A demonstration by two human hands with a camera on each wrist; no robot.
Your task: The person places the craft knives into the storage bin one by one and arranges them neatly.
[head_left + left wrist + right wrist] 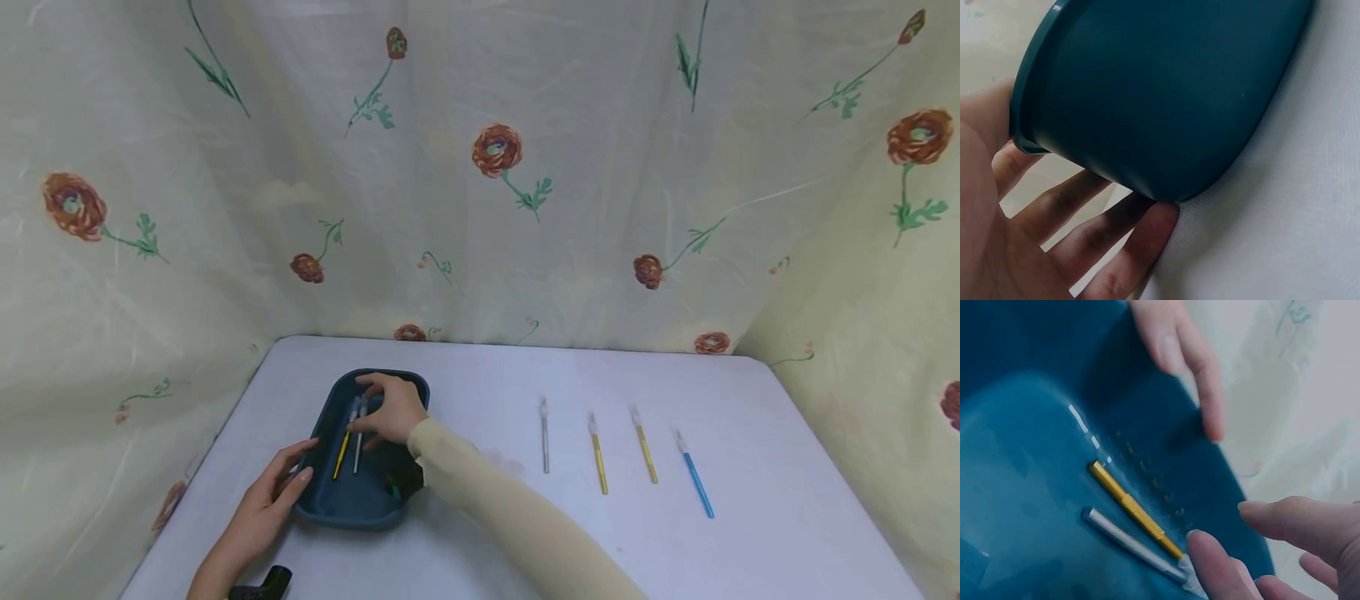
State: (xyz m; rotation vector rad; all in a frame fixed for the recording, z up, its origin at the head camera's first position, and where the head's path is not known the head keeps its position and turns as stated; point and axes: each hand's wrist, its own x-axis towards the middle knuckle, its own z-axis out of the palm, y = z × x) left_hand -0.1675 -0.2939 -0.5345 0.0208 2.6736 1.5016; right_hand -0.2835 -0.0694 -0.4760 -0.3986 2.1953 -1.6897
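Note:
A dark blue-green tray point(348, 504) stands on the left of the table. Inside lie a gold craft knife point(1138, 515) and a silver craft knife point(1132, 542), side by side, their whitish capped ends near the right hand. My right hand point(393, 408) is inside the tray above those ends. Its thumb and index finger are apart in the right wrist view, the index fingertip covering part of the caps; whether it touches them I cannot tell. At the tray's left side my left hand point(258, 507) holds the rim and wall, with several fingers point(1079, 200) against the outside.
On the white table point(487, 517), right of the tray, several capped craft knives lie spaced apart: a silver one point(545, 437), two gold ones point(599, 458) and a blue one point(697, 483). A flowered curtain point(570, 250) hangs behind and at both sides.

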